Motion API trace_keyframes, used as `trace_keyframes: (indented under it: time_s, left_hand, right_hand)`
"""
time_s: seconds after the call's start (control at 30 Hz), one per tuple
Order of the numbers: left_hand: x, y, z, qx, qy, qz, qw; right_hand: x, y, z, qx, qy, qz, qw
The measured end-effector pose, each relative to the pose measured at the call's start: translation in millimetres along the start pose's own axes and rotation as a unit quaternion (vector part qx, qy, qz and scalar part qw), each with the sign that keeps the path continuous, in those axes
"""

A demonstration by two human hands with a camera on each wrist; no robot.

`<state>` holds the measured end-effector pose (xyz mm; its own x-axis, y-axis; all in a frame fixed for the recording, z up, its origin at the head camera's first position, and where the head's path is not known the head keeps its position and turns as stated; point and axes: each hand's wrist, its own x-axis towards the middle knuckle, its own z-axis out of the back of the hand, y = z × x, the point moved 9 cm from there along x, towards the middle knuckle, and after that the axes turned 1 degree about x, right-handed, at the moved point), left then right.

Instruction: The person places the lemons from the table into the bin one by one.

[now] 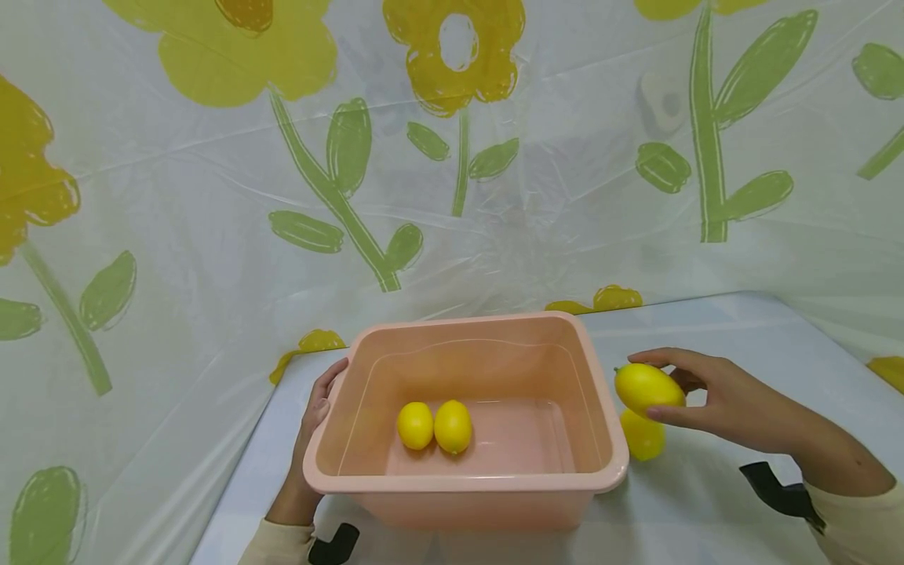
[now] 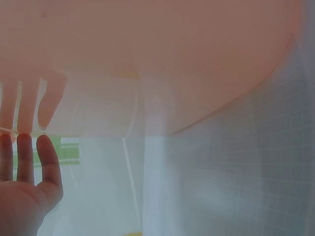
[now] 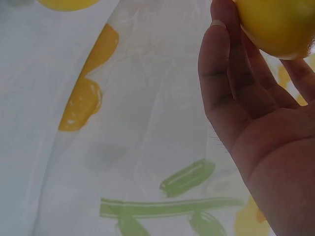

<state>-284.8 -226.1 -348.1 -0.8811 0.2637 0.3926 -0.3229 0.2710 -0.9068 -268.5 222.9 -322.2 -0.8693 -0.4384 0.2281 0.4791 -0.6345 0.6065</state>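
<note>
The landmark is the pink tub [image 1: 600, 408], standing on the pale tabletop [image 1: 741, 329] in front of a sheet printed with yellow flowers [image 1: 452, 55].

Right hand [image 1: 720, 396]: held just outside the tub's right wall, about level with its rim. Thumb and fingers are curled around a yellow lemon [image 1: 646, 388], which they grip clear of the tabletop. The lemon's long axis lies nearly level, running left to right, slightly tilted; its small pointed tip faces left, toward the tub wall, and the blunt end sits in the palm. The right wrist view confirms the grip (fingers wrapped against the fruit's underside, only part of it in frame).

A second lemon [image 1: 644, 439] lies on the tabletop directly beneath the held one, just beside the tub's right front corner. Its orientation cannot be told, since the hand and the held fruit cover its top.

Inside the tub, two lemons [image 1: 434, 425] rest on the floor left of centre, touching side by side, both standing roughly upright with long axes toward the far wall.

Left hand [image 1: 314, 416]: placed against the tub's left wall, near the rim. In the left wrist view its fingers [image 2: 49, 162] are straight and lie flat on the translucent plastic; it presses rather than clasps.

Dark wrist straps show at both cuffs, near the tub's front.
</note>
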Motion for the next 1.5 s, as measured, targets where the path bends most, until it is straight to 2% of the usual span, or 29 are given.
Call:
trace_keyframes:
  time_s: [0.23,0.43,0.67,0.93,1.5]
  left_hand:
    - [2.6,-1.5,0.9,-0.01,0.008,-0.012,0.9998]
    - [2.4,-0.8,1.2,-0.003,0.002,-0.006,1.0]
    - [-0.2,0.9,0.8,0.018,-0.008,0.004,0.9998]
    - [-1.2,1.8,0.8,0.013,-0.004,0.004,0.9999]
    - [-0.2,1.1,1.4,0.012,-0.006,0.003,0.9999]
  right_hand:
    - [-2.3,7.1,2.4,-0.009,-0.009,0.0,1.0]
    - [-5.2,18.1,6.9,-0.014,-0.032,0.033,0.999]
    - [-7.7,24.3,8.9,-0.018,-0.044,0.046,0.998]
    - [-10.8,34.0,12.8,-0.029,-0.058,0.076,0.995]
    - [-14.5,51.2,18.3,-0.06,-0.089,0.104,0.989]
